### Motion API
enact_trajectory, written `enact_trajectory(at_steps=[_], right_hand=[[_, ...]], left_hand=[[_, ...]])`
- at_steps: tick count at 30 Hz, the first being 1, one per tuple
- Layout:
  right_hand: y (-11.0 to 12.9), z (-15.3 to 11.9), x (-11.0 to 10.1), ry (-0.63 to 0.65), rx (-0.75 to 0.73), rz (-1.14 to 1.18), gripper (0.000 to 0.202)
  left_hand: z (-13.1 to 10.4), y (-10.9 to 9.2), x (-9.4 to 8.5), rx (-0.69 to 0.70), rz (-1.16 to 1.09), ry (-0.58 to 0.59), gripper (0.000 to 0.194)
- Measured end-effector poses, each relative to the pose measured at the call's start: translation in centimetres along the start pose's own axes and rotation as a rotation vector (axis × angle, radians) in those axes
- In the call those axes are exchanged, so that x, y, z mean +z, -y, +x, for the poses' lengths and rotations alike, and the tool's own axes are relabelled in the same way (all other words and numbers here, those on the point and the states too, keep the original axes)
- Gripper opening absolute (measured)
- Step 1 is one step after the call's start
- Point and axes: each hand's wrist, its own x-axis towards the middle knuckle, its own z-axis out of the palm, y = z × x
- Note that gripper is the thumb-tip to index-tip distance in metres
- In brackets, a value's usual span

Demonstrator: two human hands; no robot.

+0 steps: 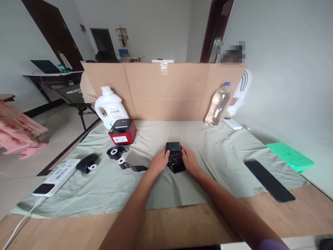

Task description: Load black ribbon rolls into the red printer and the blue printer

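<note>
1. Two-handed: grasping small black device (173, 147) by its sides, left hand (160, 161) opposite right hand (189, 159).
2. Located over middle of grey-green cloth (153, 133) on bench (179, 224); glossy black film (176, 161) at near end.
3. Lying to left: black roll (119, 150) with white core; farther back, red-and-black box (122, 133) in front of white jug (110, 107).

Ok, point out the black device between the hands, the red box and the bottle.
Black device (173, 147): head view, flat top.
Red box (126, 134): head view, front wall.
Bottle (218, 105): head view, clear middle.
</note>
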Motion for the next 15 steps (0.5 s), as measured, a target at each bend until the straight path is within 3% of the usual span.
enact_trajectory(at_steps=[4, 7, 11, 15], right_hand=[[0.3, -1.9, -1.2, 0.125, -0.004, 0.034, 0.048], [0.4, -1.8, -2.3, 0.119, 0.011, 0.100, 0.047], [-0.5, 0.9, -4.3, 0.048, 0.040, 0.145, 0.049], [-3.7, 5.6, -7.9, -0.058, 0.018, 0.186, 0.051]], left_hand=[[0.0, -0.1, 0.6, -0.022, 0.004, 0.054, 0.060], [0.7, -0.5, 1.4, -0.044, -0.084, 0.117, 0.059], [3.2, -2.9, 2.9, -0.056, -0.190, 0.115, 0.058], [8.5, -7.5, 5.4, 0.059, -0.163, 0.104, 0.057]])
